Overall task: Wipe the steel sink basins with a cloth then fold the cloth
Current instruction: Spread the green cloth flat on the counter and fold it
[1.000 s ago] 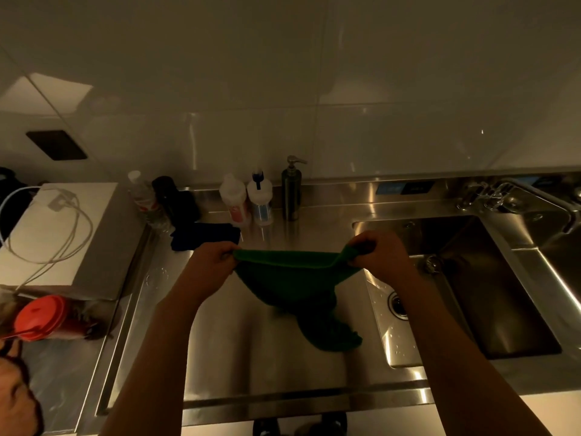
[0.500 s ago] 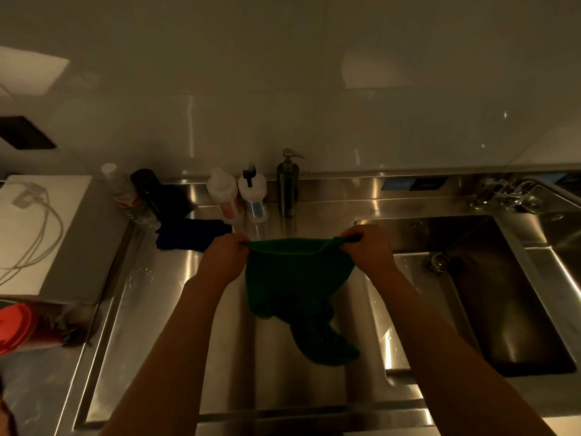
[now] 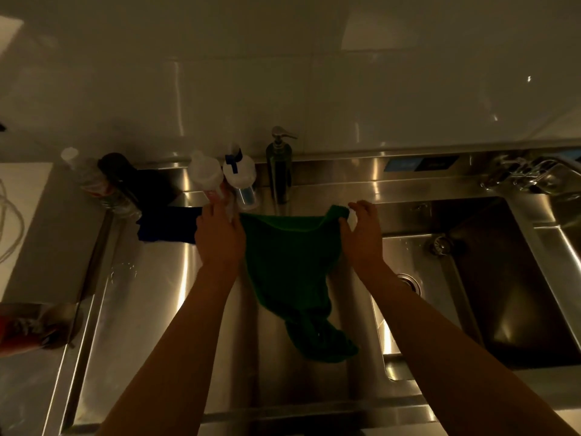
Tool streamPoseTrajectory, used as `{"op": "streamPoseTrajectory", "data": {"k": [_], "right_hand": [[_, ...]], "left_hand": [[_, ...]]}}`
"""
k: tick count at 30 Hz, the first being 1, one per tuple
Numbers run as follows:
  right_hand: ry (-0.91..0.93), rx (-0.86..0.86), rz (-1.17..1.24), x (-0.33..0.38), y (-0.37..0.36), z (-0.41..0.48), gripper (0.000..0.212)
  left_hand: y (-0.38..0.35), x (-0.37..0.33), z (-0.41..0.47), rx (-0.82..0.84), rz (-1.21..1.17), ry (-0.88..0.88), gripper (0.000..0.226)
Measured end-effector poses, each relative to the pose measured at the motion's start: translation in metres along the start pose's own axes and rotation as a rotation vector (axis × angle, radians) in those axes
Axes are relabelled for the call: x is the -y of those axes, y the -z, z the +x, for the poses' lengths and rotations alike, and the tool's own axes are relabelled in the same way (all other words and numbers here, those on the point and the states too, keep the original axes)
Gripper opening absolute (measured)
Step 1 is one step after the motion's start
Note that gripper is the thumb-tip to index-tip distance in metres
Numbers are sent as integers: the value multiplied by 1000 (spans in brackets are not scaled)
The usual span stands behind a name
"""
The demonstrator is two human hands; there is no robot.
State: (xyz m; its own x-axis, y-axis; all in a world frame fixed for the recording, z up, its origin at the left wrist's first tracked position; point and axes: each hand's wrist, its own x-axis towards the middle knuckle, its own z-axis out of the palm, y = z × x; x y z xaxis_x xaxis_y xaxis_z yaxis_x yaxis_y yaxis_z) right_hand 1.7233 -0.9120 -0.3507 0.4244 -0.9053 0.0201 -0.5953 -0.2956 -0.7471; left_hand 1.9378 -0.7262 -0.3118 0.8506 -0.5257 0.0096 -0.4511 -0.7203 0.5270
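A green cloth (image 3: 289, 272) hangs stretched between my two hands above the steel drainboard (image 3: 151, 309). Its crumpled lower end (image 3: 323, 344) rests on the steel. My left hand (image 3: 220, 237) holds the cloth's upper left corner. My right hand (image 3: 361, 234) pinches the upper right corner between thumb and forefinger, its other fingers spread. The steel sink basin (image 3: 515, 294) lies to the right, with a shallower step and a drain (image 3: 408, 283) beside my right forearm.
Two white bottles (image 3: 217, 177), a steel soap dispenser (image 3: 279, 171) and dark bottles (image 3: 116, 184) line the back edge. A dark blue cloth (image 3: 169, 225) lies behind my left hand. The faucet (image 3: 528, 174) is at the back right, a white box (image 3: 28, 215) at the left.
Both hands have moved farther from me toward the bottles, carrying the cloth's top edge with them. The right hand's fingers have spread while it still pinches the corner.
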Motion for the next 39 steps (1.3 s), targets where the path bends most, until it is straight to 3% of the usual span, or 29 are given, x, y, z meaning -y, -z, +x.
{"op": "streamPoseTrajectory", "data": {"k": [4, 12, 14, 17, 20, 24, 30, 39], "right_hand": [[-138, 145, -61, -17, -15, -28, 53], [-66, 449, -136, -42, -11, -130, 18], [-82, 468, -111, -45, -7, -154, 21], [-108, 484, -87, -47, -8, -182, 37], [-13, 450, -84, -48, -11, -201, 43], [80, 464, -155, -48, -10, -221, 61], [56, 497, -242, -55, -4, -252, 27], [-58, 428, -172, -30, 19, -256, 21]], "left_hand": [[-18, 10, -31, 45, -104, -77, 38], [-53, 40, -158, 488, -67, -242, 24], [-60, 47, -181, 565, -43, -225, 28], [-66, 56, -197, 669, 33, -256, 52], [-70, 61, -208, 668, 181, -360, 72], [-72, 67, -214, 630, 199, -364, 68], [-71, 67, -217, 590, 262, -406, 69], [-62, 62, -227, 743, 295, -513, 71]]}}
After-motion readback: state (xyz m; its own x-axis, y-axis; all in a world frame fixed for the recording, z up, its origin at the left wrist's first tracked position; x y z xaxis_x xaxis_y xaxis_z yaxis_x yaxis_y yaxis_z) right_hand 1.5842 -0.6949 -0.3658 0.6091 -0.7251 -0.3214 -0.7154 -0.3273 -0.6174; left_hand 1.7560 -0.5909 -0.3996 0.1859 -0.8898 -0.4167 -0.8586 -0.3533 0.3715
